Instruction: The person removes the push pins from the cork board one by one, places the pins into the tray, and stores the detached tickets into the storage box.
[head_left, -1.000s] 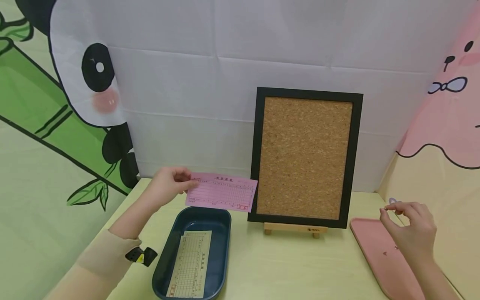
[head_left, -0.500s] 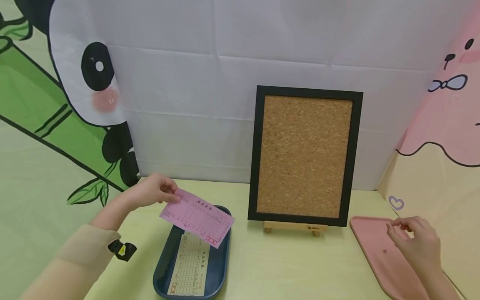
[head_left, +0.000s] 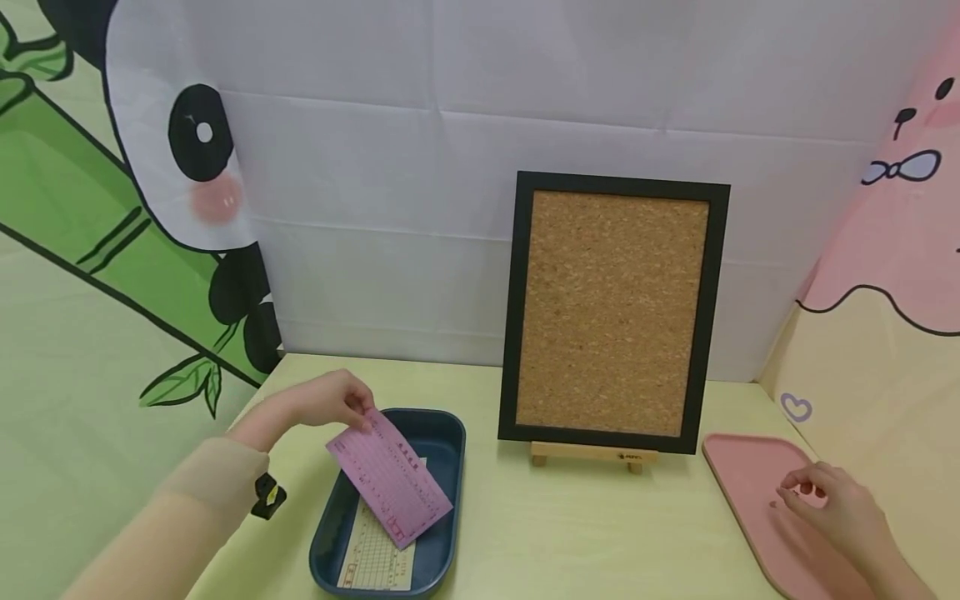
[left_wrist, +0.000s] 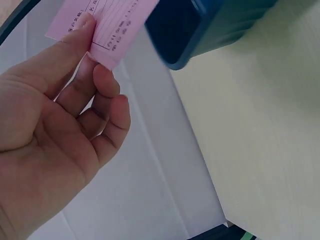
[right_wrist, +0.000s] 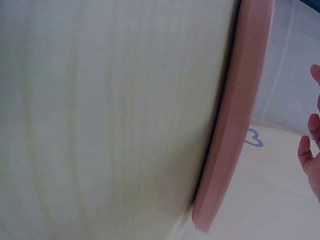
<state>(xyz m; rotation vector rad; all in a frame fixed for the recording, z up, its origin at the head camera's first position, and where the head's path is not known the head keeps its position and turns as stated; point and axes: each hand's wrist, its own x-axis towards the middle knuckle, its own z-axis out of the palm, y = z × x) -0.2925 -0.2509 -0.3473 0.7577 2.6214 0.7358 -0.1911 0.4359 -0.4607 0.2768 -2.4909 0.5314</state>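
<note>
My left hand [head_left: 333, 400] pinches a pink printed slip [head_left: 393, 479] by one corner between thumb and fingers. The slip hangs slanted over the blue tray [head_left: 322, 542], overlapping a cream printed slip [head_left: 375, 558] that lies inside it. In the left wrist view, thumb and forefinger grip the pink paper [left_wrist: 112, 35]. Low over the pink tray [head_left: 750, 454], my right hand [head_left: 843, 508] has thumb and forefinger brought together; what tiny thing they pinch I cannot tell. A small tack-like piece [head_left: 773, 503] lies on that tray beside the fingertips.
A bare cork board [head_left: 615, 317] in a black frame stands upright on a small wooden easel [head_left: 592, 452], between the two trays. Behind the pale table [head_left: 585, 533] hangs a white cloth [head_left: 390, 183], with printed cartoon sheets at both sides.
My left hand has moved left and down from beside the board, and the pink slip has swung to a steep slant over the blue tray. My right hand has lowered toward the pink tray.
</note>
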